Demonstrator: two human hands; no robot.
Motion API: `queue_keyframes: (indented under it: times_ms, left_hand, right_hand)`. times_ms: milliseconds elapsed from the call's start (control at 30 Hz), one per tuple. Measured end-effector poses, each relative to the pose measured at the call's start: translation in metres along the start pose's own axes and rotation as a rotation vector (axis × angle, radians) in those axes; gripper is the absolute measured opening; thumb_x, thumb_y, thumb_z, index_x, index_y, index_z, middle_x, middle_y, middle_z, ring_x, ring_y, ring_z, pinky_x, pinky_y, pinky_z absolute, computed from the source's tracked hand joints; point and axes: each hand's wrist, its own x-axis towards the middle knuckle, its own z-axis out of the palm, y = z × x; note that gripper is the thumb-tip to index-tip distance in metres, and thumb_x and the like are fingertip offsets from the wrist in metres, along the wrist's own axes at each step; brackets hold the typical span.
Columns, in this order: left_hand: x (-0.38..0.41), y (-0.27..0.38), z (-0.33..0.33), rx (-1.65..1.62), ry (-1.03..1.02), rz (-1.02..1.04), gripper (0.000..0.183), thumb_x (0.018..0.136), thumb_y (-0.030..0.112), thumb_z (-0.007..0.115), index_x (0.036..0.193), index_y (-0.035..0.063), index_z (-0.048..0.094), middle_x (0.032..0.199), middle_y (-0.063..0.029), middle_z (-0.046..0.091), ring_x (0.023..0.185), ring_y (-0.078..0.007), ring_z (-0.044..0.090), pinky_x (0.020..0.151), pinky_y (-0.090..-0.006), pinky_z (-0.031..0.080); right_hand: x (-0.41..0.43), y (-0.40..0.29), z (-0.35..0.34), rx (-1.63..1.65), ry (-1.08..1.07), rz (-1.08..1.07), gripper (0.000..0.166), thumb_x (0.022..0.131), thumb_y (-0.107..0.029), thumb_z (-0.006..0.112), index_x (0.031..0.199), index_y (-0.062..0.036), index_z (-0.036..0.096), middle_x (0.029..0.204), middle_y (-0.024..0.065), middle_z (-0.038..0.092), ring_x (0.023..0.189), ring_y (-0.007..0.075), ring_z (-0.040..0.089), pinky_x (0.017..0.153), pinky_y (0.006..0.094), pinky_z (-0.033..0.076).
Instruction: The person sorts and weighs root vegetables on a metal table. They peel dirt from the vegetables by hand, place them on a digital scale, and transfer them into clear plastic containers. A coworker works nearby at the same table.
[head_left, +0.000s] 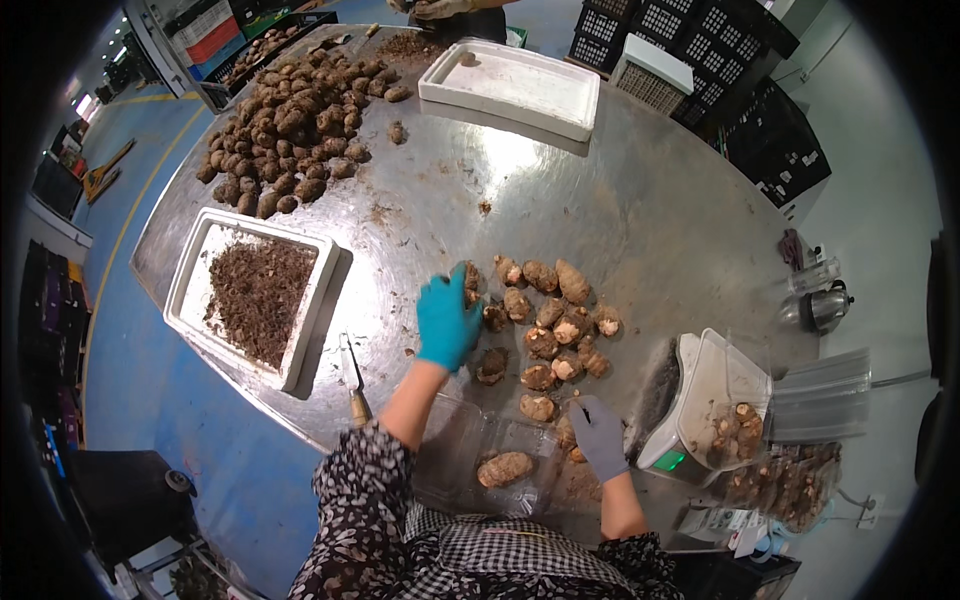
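Observation:
My left hand (448, 319), in a teal glove, reaches over the steel table with its fingers at brown taro corms (471, 276); whether it grips one is hidden. My right hand (600, 439), in a grey glove with a dark mark, is at corms (566, 433) near the table's front, its fingertips partly hidden. Between and beyond the hands lies a loose group of trimmed corms (541, 341). One corm (505, 469) lies in an open clear plastic clamshell box (469, 491) before me. A knife (351, 375) with a wooden handle rests left of my left forearm.
A white tray (174, 300) of brown peelings stands left, below a large heap of corms (292, 127). Another white tray (517, 86) is at the far side, near a person's gloved hands (442, 7). At right are a scale (679, 450) holding a clear box of corms, stacked clear boxes (821, 394) and a kettle (825, 307).

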Motion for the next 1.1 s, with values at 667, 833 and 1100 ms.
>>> queue_keyframes:
  times_ms: [667,833,1100]
  left_hand:
    - [-0.022,0.046,-0.005,-2.294,-0.897,-0.582,0.044,0.098,0.023,0.036,0.132,-0.0036,0.040,0.122,-0.0232,0.053,0.105,-0.0329,0.059,0.084,-0.0391,0.055]
    - [-0.052,0.067,-0.009,-2.445,-0.890,-0.706,0.046,0.098,0.024,0.034,0.135,-0.0040,0.036,0.125,-0.0260,0.051,0.108,-0.0338,0.057,0.085,-0.0373,0.055]
    - [-0.067,0.066,-0.004,-2.381,-0.923,-0.507,0.045,0.095,0.031,0.049,0.131,0.0044,0.044,0.126,-0.0129,0.053,0.110,-0.0250,0.057,0.090,-0.0376,0.051]
  right_hand:
    - [0.023,-0.050,-0.020,0.288,0.203,-0.167,0.019,0.089,-0.002,0.054,0.106,0.0014,0.061,0.091,0.0107,0.064,0.081,0.0171,0.061,0.072,0.0283,0.048]
    - [0.029,-0.079,-0.020,0.269,0.220,-0.271,0.025,0.085,-0.008,0.062,0.109,-0.0001,0.061,0.097,0.0106,0.063,0.085,0.0188,0.060,0.077,0.0287,0.048]
    - [0.040,-0.097,-0.022,0.042,0.163,-0.518,0.039,0.081,-0.009,0.064,0.119,-0.0033,0.057,0.112,0.0136,0.058,0.102,0.0292,0.056,0.090,0.0340,0.045]
